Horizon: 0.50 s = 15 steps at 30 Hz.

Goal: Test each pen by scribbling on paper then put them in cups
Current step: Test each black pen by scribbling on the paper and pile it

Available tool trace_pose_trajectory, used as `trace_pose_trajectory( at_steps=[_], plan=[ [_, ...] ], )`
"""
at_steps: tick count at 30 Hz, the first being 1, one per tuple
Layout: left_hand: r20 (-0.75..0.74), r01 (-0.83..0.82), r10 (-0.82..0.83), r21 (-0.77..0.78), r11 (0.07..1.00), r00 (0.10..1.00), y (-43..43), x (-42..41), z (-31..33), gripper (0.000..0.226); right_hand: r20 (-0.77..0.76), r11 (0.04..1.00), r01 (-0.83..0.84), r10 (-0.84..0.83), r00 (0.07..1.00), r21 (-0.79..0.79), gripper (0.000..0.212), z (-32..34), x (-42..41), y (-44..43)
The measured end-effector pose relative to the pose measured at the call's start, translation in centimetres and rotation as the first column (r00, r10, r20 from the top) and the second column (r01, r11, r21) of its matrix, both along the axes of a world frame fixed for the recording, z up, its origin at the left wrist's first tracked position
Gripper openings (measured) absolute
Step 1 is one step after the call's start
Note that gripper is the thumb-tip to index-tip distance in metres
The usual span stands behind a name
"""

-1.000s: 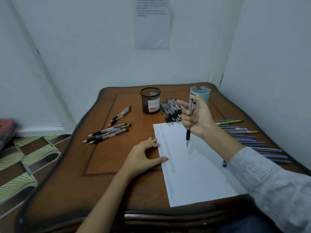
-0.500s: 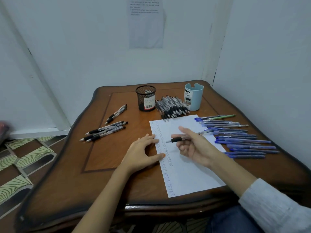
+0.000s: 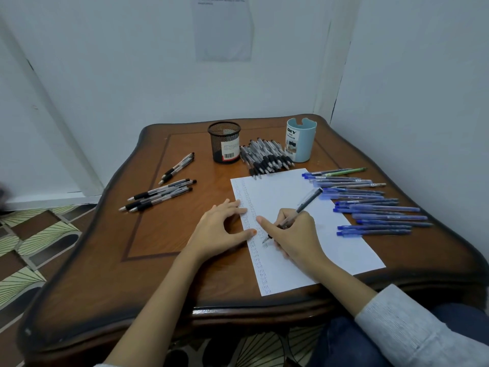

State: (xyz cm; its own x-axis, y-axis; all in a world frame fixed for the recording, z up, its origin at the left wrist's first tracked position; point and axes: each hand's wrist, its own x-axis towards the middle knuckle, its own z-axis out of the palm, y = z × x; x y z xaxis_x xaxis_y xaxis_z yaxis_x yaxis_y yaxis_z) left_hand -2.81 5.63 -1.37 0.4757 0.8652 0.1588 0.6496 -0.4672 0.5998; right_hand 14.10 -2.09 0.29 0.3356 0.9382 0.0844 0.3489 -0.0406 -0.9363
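Your right hand (image 3: pixel 293 235) pinches the pen (image 3: pixel 301 207), which looks light, stiff and smooth, low near its tip, a good spot, on the paper (image 3: pixel 325 247) by the tabletop's (image 3: pixel 158 234) front edge, while your left hand's (image 3: pixel 218 231) spread fingers (image 3: pixel 232 205) press the paper.

Right hand (image 3: pixel 293 234) grips pen (image 3: pixel 299 210), tip on paper (image 3: pixel 330 250); left hand (image 3: pixel 219 229) flat on paper edge.

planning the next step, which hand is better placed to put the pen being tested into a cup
Right. The right hand grips the pen, and the blue cup stands on that side of the table. The left hand is flat, holding down the paper.
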Motion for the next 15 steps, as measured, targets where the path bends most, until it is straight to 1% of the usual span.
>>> trace_pose_trajectory(
  at_steps=[2, 4, 7, 11, 15],
  plan=[
    [0.007, -0.003, 0.003, 0.000, 1.000, 1.000, -0.09, 0.03, -0.08, 0.057, 0.053, 1.000, -0.006, 0.005, 0.999, 0.012, 0.037, -0.09, 0.04, 0.04],
    [0.012, -0.004, 0.004, -0.002, 1.000, 1.000, -0.12, 0.06, -0.16, 0.058, 0.098, 0.999, 0.000, -0.003, 0.995, 0.033, 0.036, -0.26, 0.06, 0.12],
    [0.010, -0.004, 0.004, 0.005, 1.000, 1.000, -0.15, 0.04, -0.14, 0.059, 0.083, 0.998, 0.002, -0.008, 0.996, 0.068, 0.036, -0.44, 0.11, 0.14],
    [0.024, 0.001, -0.001, 0.015, 1.000, 1.000, -0.22, 0.03, -0.19, 0.058, 0.068, 0.995, -0.081, 0.077, 0.995, 0.066, 0.033, -0.61, 0.26, 0.09],
    [0.020, -0.002, 0.002, 0.011, 1.000, 1.000, -0.25, 0.05, -0.19, 0.059, 0.071, 0.992, -0.110, 0.106, 0.992, 0.061, 0.034, -0.66, 0.36, 0.21]
  ],
)
